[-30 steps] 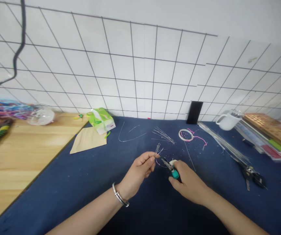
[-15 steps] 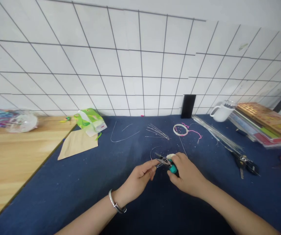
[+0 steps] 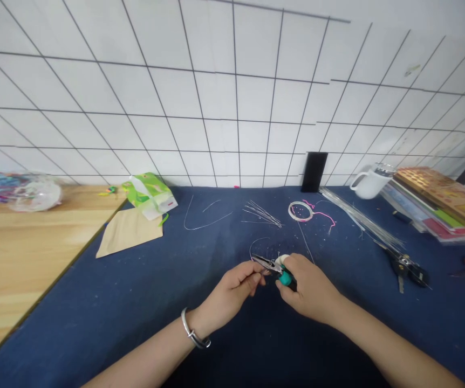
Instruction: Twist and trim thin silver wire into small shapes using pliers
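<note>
- The left hand (image 3: 236, 285), a silver bangle (image 3: 187, 326) at its wrist, pinches a small piece of wire (image 3: 265, 272) between thumb and fingers, above the middle of the blue-covered desk (image 3: 143, 302).
- The right hand (image 3: 313, 288) wraps around the teal-and-black handles of the pliers (image 3: 285, 278), whose nose lies close against the left fingertips; whether it grips the wire is hard to tell.
- Beyond the hands, toward the desk's back edge, lie a bunch of cut wires (image 3: 262, 214) and a white ring (image 3: 289, 212) with pink thread (image 3: 325, 214) beside it.
- Near the desk's back right corner, a white mug (image 3: 370, 185) stands beside stacked books (image 3: 445, 202).
- Keys (image 3: 401, 277) lie toward the right edge.
</note>
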### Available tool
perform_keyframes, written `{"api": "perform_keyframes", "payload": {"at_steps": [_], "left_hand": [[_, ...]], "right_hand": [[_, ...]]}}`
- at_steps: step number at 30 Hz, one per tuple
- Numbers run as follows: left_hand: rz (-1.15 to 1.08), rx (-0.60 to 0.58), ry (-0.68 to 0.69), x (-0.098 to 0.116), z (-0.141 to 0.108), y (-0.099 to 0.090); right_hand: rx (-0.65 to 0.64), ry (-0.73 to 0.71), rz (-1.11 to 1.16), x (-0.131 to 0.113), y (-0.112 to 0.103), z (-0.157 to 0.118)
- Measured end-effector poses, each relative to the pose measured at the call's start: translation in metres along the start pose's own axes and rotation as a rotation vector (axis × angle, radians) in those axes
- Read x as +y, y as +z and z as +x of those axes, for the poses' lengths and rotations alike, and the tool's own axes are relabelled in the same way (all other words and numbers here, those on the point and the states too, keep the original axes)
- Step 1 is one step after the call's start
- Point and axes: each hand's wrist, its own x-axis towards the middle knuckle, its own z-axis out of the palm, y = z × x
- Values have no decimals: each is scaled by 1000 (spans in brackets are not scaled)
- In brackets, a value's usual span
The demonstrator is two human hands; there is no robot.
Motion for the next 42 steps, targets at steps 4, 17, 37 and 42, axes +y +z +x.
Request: {"api": "perform_keyframes", "payload": {"at_steps": [4, 17, 37, 42], "left_hand": [[42, 33, 20, 3, 0, 2], [389, 163, 244, 1, 0, 6], [-162, 272, 108, -26, -1, 10], [-185, 237, 117, -28, -4, 14]], "right_hand": [[-1, 2, 5, -6, 0, -1], [-3, 12, 19, -13, -1, -2], [41, -26, -99, -8, 7, -4], [48, -46, -90, -11, 6, -5]]}}
